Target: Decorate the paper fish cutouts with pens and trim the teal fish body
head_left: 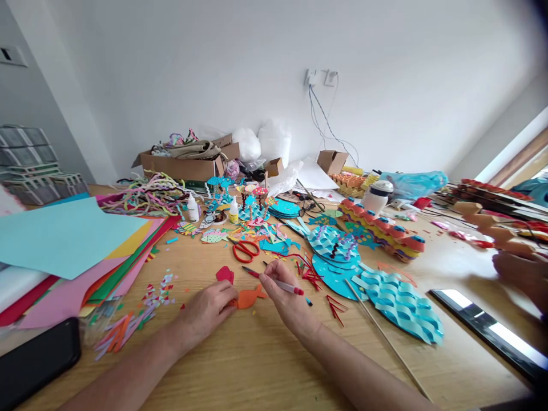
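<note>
Gripping a pink pen (296, 290), the right hand (295, 311) angles beside the orange fish (246, 299) — cut out, visibly plain — which the left hand (204, 311) touches, its grip unclear.

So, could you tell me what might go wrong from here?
The pen in the right hand points over the area beside the orange paper fish, so a slip might leave a stray mark if it is uncapped. The thin stick lies close to the right forearm and could get knocked against the blue disc. Loose paper strips near the left forearm may scatter if it sweeps sideways.
</note>
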Demonstrator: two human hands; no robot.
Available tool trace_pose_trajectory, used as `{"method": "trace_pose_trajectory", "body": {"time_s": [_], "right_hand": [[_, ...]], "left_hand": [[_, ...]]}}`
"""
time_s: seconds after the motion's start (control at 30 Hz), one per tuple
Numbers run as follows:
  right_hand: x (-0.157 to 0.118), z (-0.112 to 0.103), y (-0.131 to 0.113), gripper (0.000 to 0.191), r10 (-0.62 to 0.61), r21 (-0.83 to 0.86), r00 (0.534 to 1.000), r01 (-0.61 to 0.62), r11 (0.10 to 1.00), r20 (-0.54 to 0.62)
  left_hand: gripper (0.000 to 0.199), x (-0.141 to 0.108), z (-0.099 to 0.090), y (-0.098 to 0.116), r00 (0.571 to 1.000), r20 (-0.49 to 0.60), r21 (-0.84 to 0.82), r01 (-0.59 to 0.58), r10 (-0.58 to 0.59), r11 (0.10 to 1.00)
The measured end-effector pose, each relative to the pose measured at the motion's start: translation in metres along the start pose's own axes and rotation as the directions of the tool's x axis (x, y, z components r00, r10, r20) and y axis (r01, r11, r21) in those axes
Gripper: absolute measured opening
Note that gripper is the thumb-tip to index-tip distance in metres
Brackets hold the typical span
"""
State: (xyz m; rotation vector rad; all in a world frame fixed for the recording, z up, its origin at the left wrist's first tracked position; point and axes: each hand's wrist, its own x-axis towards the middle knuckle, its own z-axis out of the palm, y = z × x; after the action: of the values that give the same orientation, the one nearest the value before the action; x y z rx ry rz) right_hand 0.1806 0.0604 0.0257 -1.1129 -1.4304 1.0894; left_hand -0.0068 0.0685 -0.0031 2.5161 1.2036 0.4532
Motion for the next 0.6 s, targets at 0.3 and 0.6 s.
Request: {"method": "trace_pose_trajectory", "body": {"time_s": [0.3, 0.6], "right_hand": [[-0.009, -0.002, 0.010, 0.010, 0.129, 0.068, 0.986, -0.137, 0.988, 0.109], [-0.005, -0.007, 0.012, 0.006, 0.169, 0.099, 0.972, -0.186, 0.978, 0.161]], "left_hand": [[0.039, -0.005, -0.021, -0.013, 0.993, -0.005, -0.133, -0.121, 0.121, 0.984], [0.046, -0.007, -0.036, 0.003, 0.971, 0.164, -0.031, -0.173, 0.176, 0.984]]}}
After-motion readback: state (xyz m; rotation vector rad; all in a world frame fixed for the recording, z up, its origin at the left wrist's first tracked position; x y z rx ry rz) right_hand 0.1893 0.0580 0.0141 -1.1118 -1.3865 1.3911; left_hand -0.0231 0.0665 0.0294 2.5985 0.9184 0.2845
